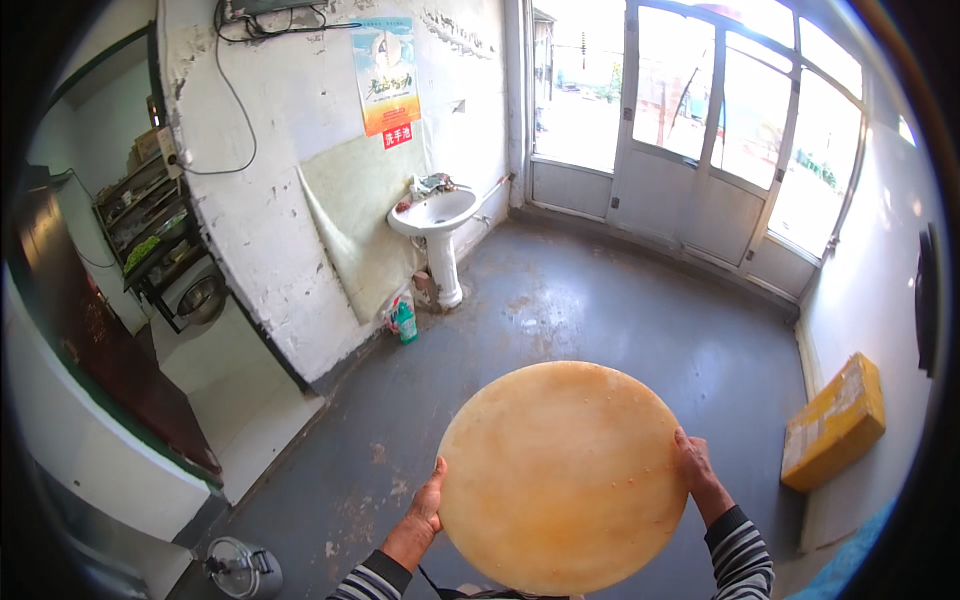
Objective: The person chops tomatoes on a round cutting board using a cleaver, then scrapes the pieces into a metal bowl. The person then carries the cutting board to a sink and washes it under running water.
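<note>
Between my two hands is a large round board (pixel 564 480), tan and slightly mottled, with a few small specks on its face. My left hand (pixel 428 501) grips its left edge, the thumb resting along the rim. On the opposite side my right hand (pixel 697 463) holds the right edge, its thumb on top. The fingers beneath the board are hidden. It is held out in front of my body, above the grey floor (pixel 360 450).
A white pedestal sink (pixel 446 259) stands by the left wall, a green bottle (pixel 406 324) near its base. A yellow box (pixel 834 424) leans at the right wall. Glazed doors (pixel 675 150) close the far side. A metal pot (pixel 244 570) sits lower left, beside an open doorway (pixel 225 360).
</note>
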The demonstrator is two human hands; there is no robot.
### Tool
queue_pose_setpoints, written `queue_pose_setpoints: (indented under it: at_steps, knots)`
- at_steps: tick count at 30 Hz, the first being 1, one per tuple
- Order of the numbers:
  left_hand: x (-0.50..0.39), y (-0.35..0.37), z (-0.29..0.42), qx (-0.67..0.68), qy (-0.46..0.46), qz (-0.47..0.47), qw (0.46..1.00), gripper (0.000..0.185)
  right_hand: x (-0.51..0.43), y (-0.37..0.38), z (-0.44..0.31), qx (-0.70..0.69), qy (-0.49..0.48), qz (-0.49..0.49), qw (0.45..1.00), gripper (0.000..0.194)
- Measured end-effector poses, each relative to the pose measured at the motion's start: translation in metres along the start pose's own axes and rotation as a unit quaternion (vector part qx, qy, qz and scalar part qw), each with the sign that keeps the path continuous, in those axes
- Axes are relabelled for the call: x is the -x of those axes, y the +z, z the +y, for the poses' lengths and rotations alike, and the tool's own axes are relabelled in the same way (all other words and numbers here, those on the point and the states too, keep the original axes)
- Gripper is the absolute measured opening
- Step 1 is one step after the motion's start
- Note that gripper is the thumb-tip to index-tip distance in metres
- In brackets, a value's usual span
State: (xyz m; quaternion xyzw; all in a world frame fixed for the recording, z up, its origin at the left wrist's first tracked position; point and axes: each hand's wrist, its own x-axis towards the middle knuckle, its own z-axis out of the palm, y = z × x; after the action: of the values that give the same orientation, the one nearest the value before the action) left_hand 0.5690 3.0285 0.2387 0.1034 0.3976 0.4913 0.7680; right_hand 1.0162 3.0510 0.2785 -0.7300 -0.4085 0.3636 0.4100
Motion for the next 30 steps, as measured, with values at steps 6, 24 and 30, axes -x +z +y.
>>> queue_pose_setpoints:
  at_steps: [6, 24, 30]
  knots:
    - [-0.198, 0.032, 0.085, 0.004, 0.051, 0.012, 0.999, 0.071, -0.254, 0.086, -0.076, -0.014, -0.055, -0.07, 0.996, 0.057]
    - [-0.559, 0.017, 0.362, 0.12, 0.252, 0.239, 0.93, 0.074, -0.78, 0.558, -0.313, 0.242, -0.216, -0.321, 0.89, 0.053]
    - [-0.638, 0.053, 0.396, 0.178, 0.279, 0.337, 0.882, 0.076, -0.876, 0.677, -0.374, 0.275, -0.119, -0.389, 0.871, 0.073]
